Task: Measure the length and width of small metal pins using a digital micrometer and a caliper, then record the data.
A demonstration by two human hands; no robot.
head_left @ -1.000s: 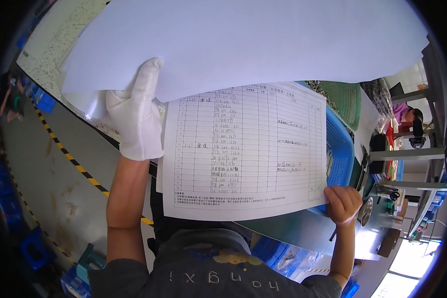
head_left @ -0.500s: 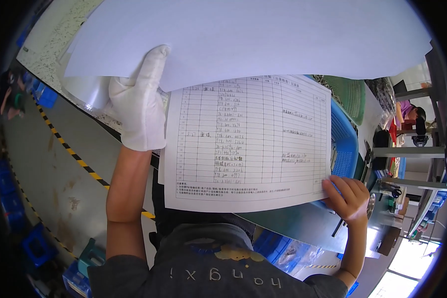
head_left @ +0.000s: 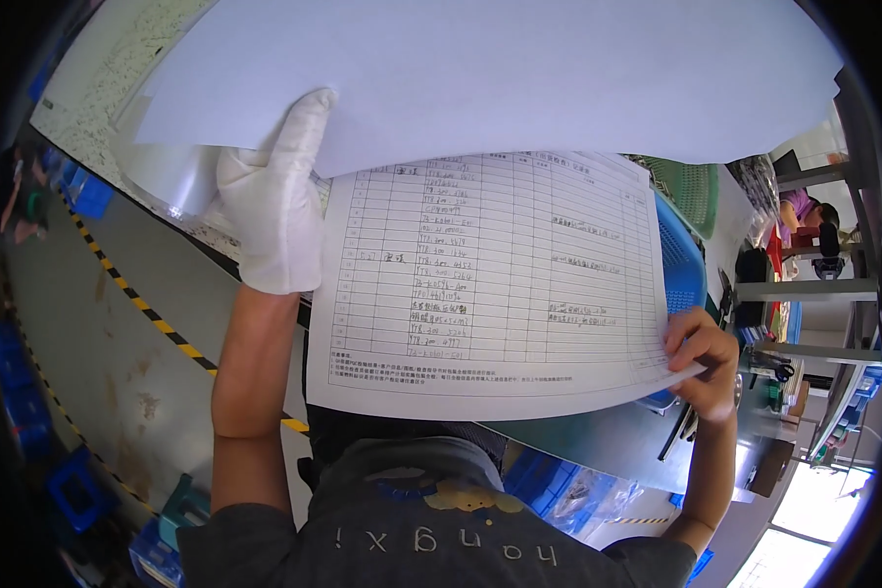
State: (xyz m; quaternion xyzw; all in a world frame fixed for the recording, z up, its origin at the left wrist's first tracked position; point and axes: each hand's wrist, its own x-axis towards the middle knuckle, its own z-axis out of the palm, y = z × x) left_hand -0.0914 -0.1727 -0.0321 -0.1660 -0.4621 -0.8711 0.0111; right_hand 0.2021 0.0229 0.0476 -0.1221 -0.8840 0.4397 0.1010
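My left hand (head_left: 274, 216), in a white glove, is closed on the left side of some folded-back white sheets (head_left: 519, 78), its thumb lying over them. Below these spreads a printed form (head_left: 490, 284), a white table grid partly filled in by handwriting. The form's top rows are covered by the raised sheets. My bare right hand (head_left: 704, 365) pinches the form's lower right corner between thumb and fingers, and the corner curls up there. Whether the left fingers also grip the form from beneath is hidden.
Behind the form's right edge stand a blue plastic basket (head_left: 688, 269) and a green basket (head_left: 694, 196). Scissors (head_left: 782, 372) lie near a grey shelf rack (head_left: 804, 292). Another person (head_left: 804, 216) is at the far right. A teal stool (head_left: 184, 505) stands on the floor by striped tape (head_left: 157, 304).
My right hand has moved up and slightly right, and its fingers have curled round the form's corner, lifting it. The form has shifted a little; the left hand has barely moved.
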